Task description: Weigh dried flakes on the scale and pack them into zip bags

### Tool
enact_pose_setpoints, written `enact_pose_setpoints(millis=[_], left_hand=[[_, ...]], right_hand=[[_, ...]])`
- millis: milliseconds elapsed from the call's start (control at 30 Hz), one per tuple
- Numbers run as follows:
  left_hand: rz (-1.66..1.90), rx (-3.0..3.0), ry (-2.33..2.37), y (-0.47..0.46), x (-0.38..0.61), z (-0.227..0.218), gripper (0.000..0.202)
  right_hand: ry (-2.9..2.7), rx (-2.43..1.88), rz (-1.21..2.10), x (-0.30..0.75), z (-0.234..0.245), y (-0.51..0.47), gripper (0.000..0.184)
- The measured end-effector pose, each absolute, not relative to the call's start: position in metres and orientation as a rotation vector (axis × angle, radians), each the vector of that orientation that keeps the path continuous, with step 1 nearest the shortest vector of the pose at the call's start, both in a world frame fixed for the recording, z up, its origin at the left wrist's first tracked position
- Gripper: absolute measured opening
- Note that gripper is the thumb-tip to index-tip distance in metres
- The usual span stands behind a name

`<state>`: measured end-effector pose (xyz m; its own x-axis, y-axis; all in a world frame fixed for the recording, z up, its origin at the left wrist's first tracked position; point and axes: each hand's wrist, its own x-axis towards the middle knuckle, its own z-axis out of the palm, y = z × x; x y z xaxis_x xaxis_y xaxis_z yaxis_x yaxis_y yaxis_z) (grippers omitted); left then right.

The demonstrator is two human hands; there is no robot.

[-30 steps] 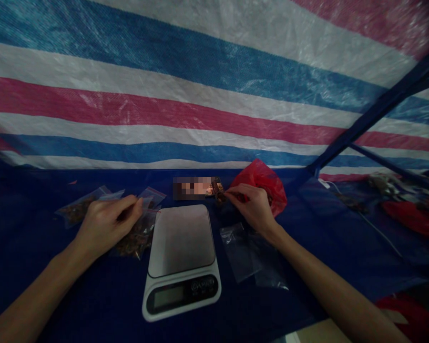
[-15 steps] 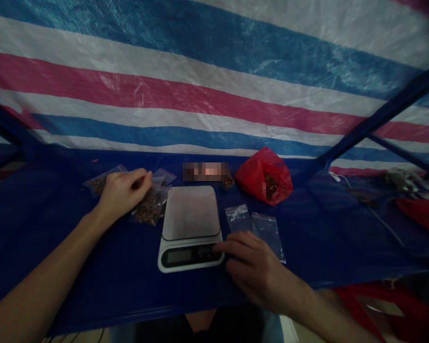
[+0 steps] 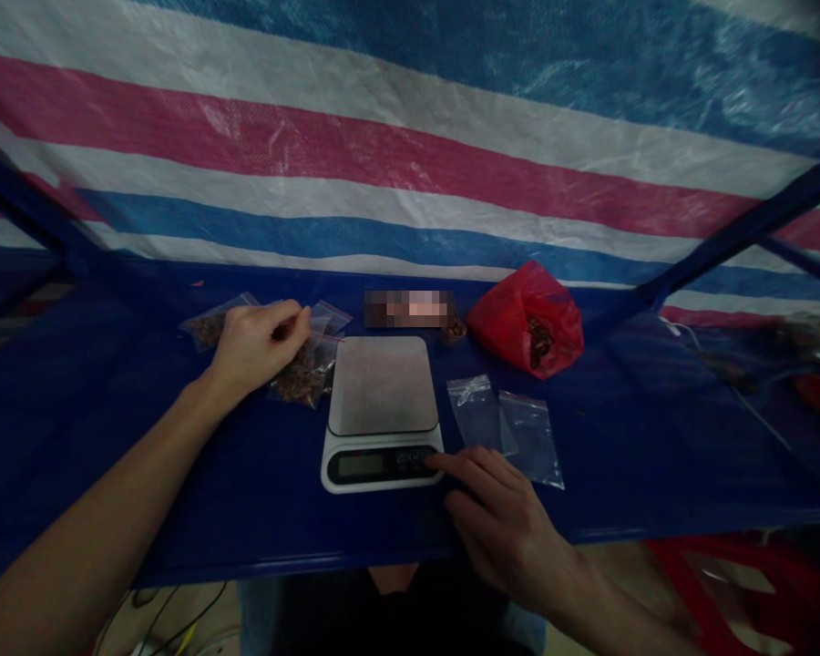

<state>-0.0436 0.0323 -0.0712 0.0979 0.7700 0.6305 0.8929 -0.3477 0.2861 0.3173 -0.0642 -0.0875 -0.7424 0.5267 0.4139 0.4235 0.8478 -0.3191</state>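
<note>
A small white kitchen scale sits on the dark blue table. My right hand reaches to its front right corner, index finger stretched onto the buttons beside the display, other fingers loosely apart, holding nothing. My left hand rests curled on small filled zip bags of brown bits left of the scale, thumb and fingers pinched together. Two empty clear zip bags lie right of the scale. A red plastic bag with brown contents stands behind them.
A striped red, white and blue tarpaulin hangs behind the table. A dark blue frame bar slants at the right. A small blurred card lies behind the scale. Red items sit below the table edge at right.
My right hand left the red bag area and came down to the scale's buttons. The view tilted down and shifted. My left hand stayed on the filled bags.
</note>
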Motion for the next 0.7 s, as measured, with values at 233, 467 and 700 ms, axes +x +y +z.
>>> enact_pose_setpoints(millis=[233,467,700], left_hand=[[-1.085,-2.223,-1.714,0.033,-0.042,-0.071,0.041],[-1.078,-2.238,-1.752,0.032,-0.041,-0.070,0.042],[-1.103,-2.217,-1.722,0.032,-0.042,-0.070,0.041]], right_hand=[[-2.716,-0.653,0.098,0.312,-0.086,-0.069,0.023],[-2.796,-0.547,-0.056,0.300,-0.069,-0.064,0.030],[-2.638,-0.593,-0.042,0.313,-0.076,-0.069,0.026]])
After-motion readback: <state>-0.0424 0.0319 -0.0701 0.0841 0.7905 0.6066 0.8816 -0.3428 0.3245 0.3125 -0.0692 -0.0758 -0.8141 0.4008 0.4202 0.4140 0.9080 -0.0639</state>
